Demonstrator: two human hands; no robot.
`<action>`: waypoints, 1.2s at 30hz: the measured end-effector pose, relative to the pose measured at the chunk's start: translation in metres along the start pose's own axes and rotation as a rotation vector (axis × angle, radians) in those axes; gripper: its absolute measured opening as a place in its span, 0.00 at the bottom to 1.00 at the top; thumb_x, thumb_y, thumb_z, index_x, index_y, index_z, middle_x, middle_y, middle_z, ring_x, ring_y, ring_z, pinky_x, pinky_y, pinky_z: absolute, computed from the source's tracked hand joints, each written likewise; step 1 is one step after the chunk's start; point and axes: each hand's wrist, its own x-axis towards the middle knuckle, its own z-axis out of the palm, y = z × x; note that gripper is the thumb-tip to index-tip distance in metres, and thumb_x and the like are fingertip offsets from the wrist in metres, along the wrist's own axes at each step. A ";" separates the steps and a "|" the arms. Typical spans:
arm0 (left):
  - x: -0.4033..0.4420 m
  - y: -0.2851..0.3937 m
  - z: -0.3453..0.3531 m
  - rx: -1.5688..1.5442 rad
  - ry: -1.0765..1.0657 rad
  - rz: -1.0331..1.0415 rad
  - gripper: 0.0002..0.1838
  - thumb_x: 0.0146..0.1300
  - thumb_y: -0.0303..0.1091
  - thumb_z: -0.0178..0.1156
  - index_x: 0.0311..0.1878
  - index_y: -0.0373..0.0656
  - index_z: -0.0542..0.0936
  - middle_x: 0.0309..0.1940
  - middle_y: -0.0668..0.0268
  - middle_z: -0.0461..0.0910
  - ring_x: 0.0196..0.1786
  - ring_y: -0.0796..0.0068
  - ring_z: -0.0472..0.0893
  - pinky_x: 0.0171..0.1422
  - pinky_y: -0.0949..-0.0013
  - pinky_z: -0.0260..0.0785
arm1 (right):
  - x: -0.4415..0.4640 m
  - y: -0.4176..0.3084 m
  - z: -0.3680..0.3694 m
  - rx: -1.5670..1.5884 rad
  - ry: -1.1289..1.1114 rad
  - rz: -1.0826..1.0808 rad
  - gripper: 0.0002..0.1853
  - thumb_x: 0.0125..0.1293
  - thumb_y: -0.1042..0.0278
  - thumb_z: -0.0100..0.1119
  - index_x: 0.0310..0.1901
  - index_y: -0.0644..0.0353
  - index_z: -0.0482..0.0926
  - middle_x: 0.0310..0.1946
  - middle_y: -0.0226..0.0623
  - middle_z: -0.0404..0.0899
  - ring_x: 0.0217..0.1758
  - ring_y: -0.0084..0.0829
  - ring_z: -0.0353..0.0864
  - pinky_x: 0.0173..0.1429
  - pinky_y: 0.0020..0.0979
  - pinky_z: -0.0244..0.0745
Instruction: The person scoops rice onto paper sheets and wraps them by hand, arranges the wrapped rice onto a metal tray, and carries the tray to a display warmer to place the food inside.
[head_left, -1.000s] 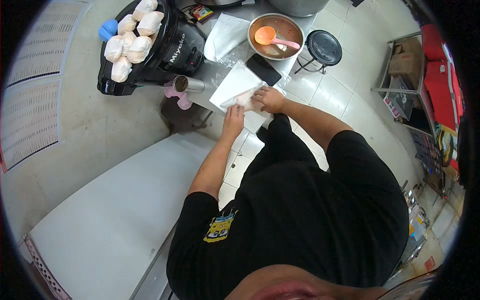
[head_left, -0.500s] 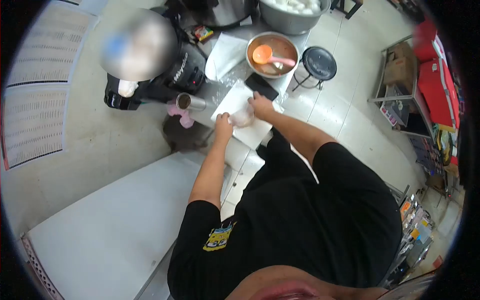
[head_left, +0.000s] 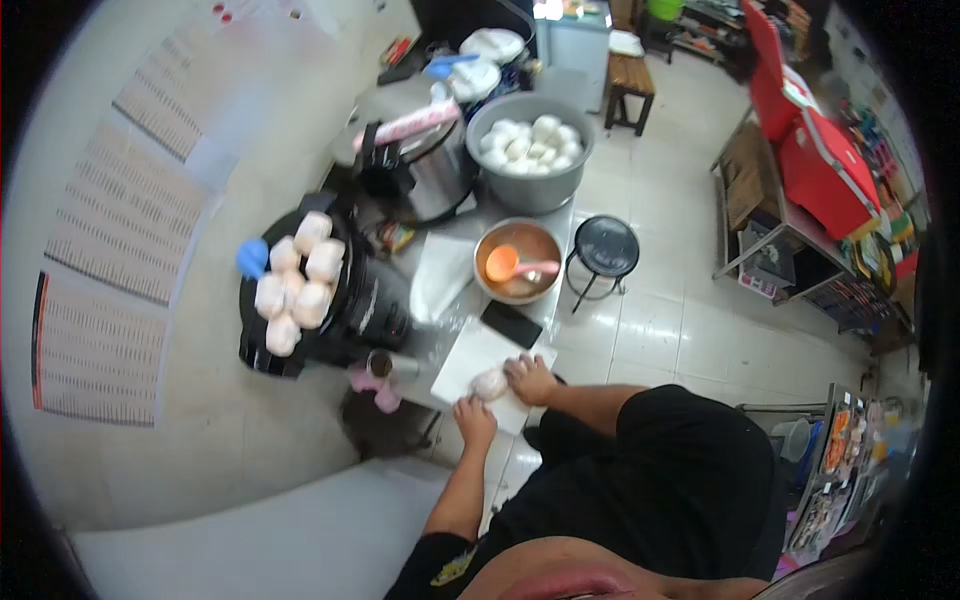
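A pale round wrapped bundle (head_left: 489, 384) lies on a white board (head_left: 460, 361) at the near end of the metal table. My left hand (head_left: 475, 418) touches its lower side with bent fingers. At its right, my right hand (head_left: 530, 379) rests against the bundle and the board. Just beyond the board is a black phone (head_left: 512, 324). Behind that stands a metal bowl (head_left: 482, 252) of reddish-brown contents with an orange ladle (head_left: 503, 263). Several similar wrapped bundles (head_left: 292, 288) are piled on the black cooker at the left.
A large grey pot (head_left: 530, 187) of white eggs stands at the table's back, beside a steel cooker (head_left: 437, 184). A metal cup (head_left: 385, 366) is left of the board. A black stool (head_left: 606, 246) stands right of the table. Red cooler boxes (head_left: 829, 170) sit on a rack.
The view has tilted up, showing more of the room. The clear wrap between my hands has been gathered around the bundle, which now looks compact and round.
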 end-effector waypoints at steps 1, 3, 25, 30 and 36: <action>-0.003 0.006 -0.005 -0.009 0.049 0.028 0.18 0.57 0.29 0.62 0.50 0.34 0.79 0.56 0.48 0.75 0.63 0.42 0.70 0.68 0.38 0.63 | -0.002 0.001 -0.004 -0.033 -0.011 0.000 0.22 0.70 0.59 0.54 0.62 0.54 0.79 0.68 0.41 0.69 0.72 0.52 0.65 0.68 0.63 0.64; -0.003 0.010 -0.014 0.070 0.034 0.028 0.24 0.55 0.31 0.64 0.57 0.34 0.79 0.63 0.51 0.73 0.69 0.45 0.66 0.74 0.42 0.58 | 0.002 0.004 -0.005 -0.040 0.039 -0.067 0.20 0.69 0.57 0.55 0.58 0.55 0.82 0.66 0.38 0.70 0.72 0.51 0.64 0.66 0.64 0.64; 0.106 0.014 -0.012 -0.135 -0.411 -0.648 0.19 0.50 0.36 0.77 0.38 0.28 0.87 0.40 0.41 0.88 0.49 0.48 0.89 0.52 0.55 0.81 | 0.064 -0.041 -0.052 0.278 -0.101 0.177 0.07 0.51 0.63 0.69 0.33 0.52 0.89 0.33 0.43 0.87 0.41 0.51 0.87 0.46 0.47 0.82; 0.111 0.024 -0.020 -0.100 -0.426 -0.505 0.20 0.49 0.37 0.78 0.39 0.30 0.87 0.39 0.41 0.87 0.46 0.42 0.88 0.51 0.52 0.81 | 0.106 -0.004 0.020 0.710 -0.178 0.287 0.18 0.43 0.60 0.77 0.39 0.48 0.89 0.38 0.39 0.87 0.53 0.53 0.81 0.58 0.50 0.78; 0.137 0.088 -0.125 0.123 -0.327 -0.174 0.11 0.65 0.30 0.60 0.38 0.30 0.85 0.35 0.42 0.86 0.43 0.38 0.87 0.48 0.44 0.79 | 0.131 0.007 -0.069 1.028 -0.156 0.524 0.24 0.42 0.66 0.82 0.45 0.57 0.88 0.34 0.41 0.85 0.39 0.41 0.86 0.46 0.40 0.84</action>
